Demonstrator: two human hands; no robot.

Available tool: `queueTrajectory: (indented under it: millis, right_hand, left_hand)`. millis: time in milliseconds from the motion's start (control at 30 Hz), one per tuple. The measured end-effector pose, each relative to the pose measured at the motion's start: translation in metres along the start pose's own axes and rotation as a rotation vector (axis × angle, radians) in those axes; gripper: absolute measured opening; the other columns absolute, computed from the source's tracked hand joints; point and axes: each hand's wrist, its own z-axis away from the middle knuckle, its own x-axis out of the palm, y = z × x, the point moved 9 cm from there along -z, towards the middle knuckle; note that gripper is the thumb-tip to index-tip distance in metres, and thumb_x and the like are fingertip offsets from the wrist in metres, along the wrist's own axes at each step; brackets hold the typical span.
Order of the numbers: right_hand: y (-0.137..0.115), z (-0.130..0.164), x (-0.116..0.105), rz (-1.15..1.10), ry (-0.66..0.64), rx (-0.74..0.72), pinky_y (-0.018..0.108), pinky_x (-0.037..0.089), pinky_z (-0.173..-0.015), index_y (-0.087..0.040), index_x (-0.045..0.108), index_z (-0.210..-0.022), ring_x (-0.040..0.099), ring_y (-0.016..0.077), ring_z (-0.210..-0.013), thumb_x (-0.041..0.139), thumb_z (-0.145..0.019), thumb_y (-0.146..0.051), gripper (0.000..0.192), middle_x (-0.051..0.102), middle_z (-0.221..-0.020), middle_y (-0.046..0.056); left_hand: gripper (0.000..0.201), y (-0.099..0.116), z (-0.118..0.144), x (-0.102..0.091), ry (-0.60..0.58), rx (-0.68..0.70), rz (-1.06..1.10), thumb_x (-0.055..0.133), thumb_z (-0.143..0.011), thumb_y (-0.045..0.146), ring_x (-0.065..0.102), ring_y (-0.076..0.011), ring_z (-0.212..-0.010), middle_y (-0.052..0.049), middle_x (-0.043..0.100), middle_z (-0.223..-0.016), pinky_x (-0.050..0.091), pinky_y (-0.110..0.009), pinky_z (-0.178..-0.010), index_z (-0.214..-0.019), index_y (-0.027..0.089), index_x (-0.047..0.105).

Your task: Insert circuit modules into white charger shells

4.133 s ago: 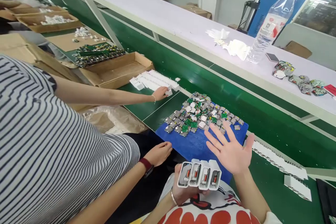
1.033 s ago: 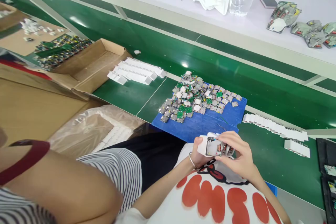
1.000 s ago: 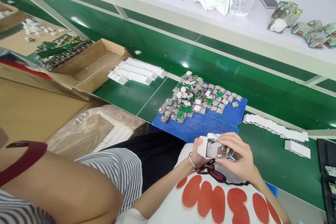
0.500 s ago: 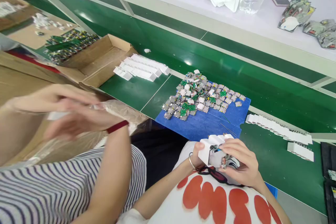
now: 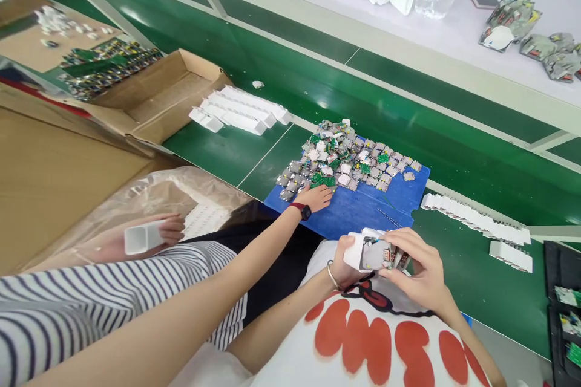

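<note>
Close to my shirt, my left hand (image 5: 344, 263) is wrapped round a white plastic housing (image 5: 354, 252), its open end turned to the right. Another white piece shows just behind it. My right hand (image 5: 420, 266) pinches small circuit boards (image 5: 394, 259) at that open end. A grey board assembly (image 5: 374, 255) sits partly inside the housing; how deep it goes is hidden. Past my hands, a pile of circuit board assemblies (image 5: 347, 160) covers much of a blue mat (image 5: 349, 211). Tweezers (image 5: 389, 217) lie on the mat's near right part.
A co-worker's hand (image 5: 314, 198) touches the pile's near left edge; their other hand (image 5: 171, 230) holds a white housing (image 5: 141, 238). White housings stand in rows at left (image 5: 240, 110) and right (image 5: 476, 217). A cardboard box (image 5: 158, 97) is at left, black trays (image 5: 560, 272) at right.
The co-worker's banded arm has reached right to the pile, and their other hand has lowered with a white housing. My hands stay at the housing, tilted slightly differently.
</note>
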Motion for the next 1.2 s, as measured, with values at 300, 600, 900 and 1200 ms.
queueTrajectory:
  millis: [300, 600, 900, 1200]
  right_hand:
    - [0.007, 0.001, -0.005, -0.003, 0.063, 0.114, 0.037, 0.053, -0.077, -0.024, 0.064, -0.109, 0.063, 0.0230, -0.089, 0.072, -0.072, -0.022, 0.037, 0.069, -0.096, 0.009]
    - [-0.003, 0.000, -0.006, 0.025, 0.080, 0.050, 0.038, 0.054, -0.075, -0.023, 0.064, -0.107, 0.063, 0.0230, -0.087, 0.073, -0.072, -0.024, 0.036, 0.069, -0.093, 0.009]
    - [-0.005, 0.002, -0.002, 0.146, 0.002, 0.021, 0.039, 0.052, -0.079, -0.023, 0.059, -0.113, 0.061, 0.0219, -0.090, 0.070, -0.074, -0.019, 0.042, 0.067, -0.100, 0.009]
    - [0.010, 0.006, -0.002, 0.082, 0.054, 0.086, 0.037, 0.053, -0.078, -0.022, 0.061, -0.106, 0.062, 0.0210, -0.087, 0.070, -0.073, -0.021, 0.034, 0.068, -0.097, 0.008]
  left_hand:
    - [0.042, -0.007, 0.005, 0.021, -0.187, -0.087, 0.067, 0.051, -0.064, 0.052, 0.060, -0.0222, -0.063, -0.006, 0.067, -0.071, 0.042, -0.032, -0.056, -0.080, 0.016, 0.067]
    - [0.044, -0.012, 0.001, 0.011, -0.115, -0.041, 0.166, 0.061, -0.062, 0.047, 0.060, -0.0218, -0.065, -0.010, 0.068, -0.076, 0.041, -0.030, -0.062, -0.083, 0.009, 0.065]
    - [0.041, -0.020, 0.000, 0.009, -0.128, -0.128, 0.143, 0.062, -0.061, 0.047, 0.059, -0.0212, -0.064, -0.008, 0.068, -0.073, 0.040, -0.029, -0.061, -0.082, 0.011, 0.066]
    - [0.047, -0.030, 0.005, 0.012, -0.144, -0.263, 0.057, 0.062, -0.060, 0.054, 0.059, -0.0213, -0.063, -0.008, 0.068, -0.074, 0.042, -0.031, -0.060, -0.082, 0.013, 0.066]
